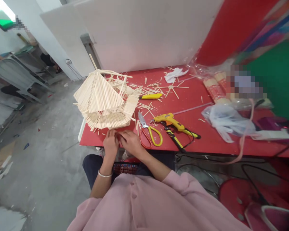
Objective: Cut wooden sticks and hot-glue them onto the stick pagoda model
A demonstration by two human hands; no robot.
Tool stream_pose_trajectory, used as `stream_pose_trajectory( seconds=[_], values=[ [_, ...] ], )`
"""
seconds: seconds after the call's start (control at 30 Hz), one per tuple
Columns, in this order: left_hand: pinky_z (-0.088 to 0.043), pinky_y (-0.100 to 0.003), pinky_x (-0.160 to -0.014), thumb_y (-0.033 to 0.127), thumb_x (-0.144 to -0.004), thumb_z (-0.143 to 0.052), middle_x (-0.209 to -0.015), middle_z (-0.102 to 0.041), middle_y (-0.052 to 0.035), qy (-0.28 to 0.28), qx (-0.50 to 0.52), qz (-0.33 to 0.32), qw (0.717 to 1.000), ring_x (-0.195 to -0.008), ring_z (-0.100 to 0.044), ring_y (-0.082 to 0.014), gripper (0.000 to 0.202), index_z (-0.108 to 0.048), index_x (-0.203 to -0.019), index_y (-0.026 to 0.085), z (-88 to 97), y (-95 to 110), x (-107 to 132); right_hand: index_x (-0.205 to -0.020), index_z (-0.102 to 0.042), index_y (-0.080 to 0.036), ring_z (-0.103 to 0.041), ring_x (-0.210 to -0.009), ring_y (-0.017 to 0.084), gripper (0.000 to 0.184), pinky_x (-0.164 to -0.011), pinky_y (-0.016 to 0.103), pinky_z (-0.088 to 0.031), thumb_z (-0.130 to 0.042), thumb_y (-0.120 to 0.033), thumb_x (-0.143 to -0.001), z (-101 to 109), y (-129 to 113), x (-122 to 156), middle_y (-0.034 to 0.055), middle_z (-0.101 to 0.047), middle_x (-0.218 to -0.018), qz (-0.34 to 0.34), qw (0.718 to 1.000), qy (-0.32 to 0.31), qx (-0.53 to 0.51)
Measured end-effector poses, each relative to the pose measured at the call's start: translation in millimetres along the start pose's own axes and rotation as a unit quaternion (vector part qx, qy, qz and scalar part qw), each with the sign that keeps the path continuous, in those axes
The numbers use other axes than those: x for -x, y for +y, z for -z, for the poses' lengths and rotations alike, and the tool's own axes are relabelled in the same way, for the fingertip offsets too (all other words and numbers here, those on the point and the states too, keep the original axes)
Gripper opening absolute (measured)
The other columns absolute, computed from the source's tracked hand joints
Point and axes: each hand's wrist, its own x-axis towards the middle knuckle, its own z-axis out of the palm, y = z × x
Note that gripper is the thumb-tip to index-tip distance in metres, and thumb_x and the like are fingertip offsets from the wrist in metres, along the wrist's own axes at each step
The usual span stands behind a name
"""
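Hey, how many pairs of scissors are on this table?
1. The scissors lie on the red table, just right of your right hand; others could be hidden behind the stick model.

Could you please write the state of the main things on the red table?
Stick model: upright, roof partly covered.
Loose sticks: scattered.
Scissors: lying flat, untouched.
Glue gun: lying down; heat unclear.
Pliers: handles spread.
Yellow-handled tool: lying flat.
White sheet: crumpled.
Plastic bag: crumpled.

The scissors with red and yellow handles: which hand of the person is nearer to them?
Right. The right hand is just to the left of the scissors; the left hand is farther left, beyond the right one.
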Motion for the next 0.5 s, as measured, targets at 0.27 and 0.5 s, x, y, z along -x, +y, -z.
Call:
stream_pose_trajectory(
  seconds=[0.27, 0.5],
  values=[
    [-0.057, -0.032, -0.079, 0.031, -0.081, -0.064, -0.092, -0.075, -0.0061, 0.036, 0.328, 0.094, 0.939, -0.083, -0.070, -0.0185, 0.019, -0.073, -0.093, 0.019, 11.8, -12, 10, -0.117, -0.067, -0.019, -0.066, -0.093, 0.016, 0.028, -0.082, 0.030, -0.055, -0.051, -0.020, -0.094, 1, -14, 9, 0.0078, -0.072, -0.101, 0.059, 0.993, 0.074, -0.066],
    [-0.051, -0.022, -0.054, 0.039, -0.080, -0.071, -0.069, -0.067, 0.0004, 0.028, 0.475, 0.136, 0.869, -0.056, -0.059, -0.0107, 0.024, -0.074, -0.091, 0.018, 34.6, -18, 17, -0.119, -0.064, -0.019, -0.065, -0.091, 0.015, 0.028, -0.079, 0.027, -0.056, -0.051, -0.020, -0.094, -2, -43, 11, 0.0080, -0.069, -0.100, 0.095, 0.988, 0.093, -0.078]
  ],
)
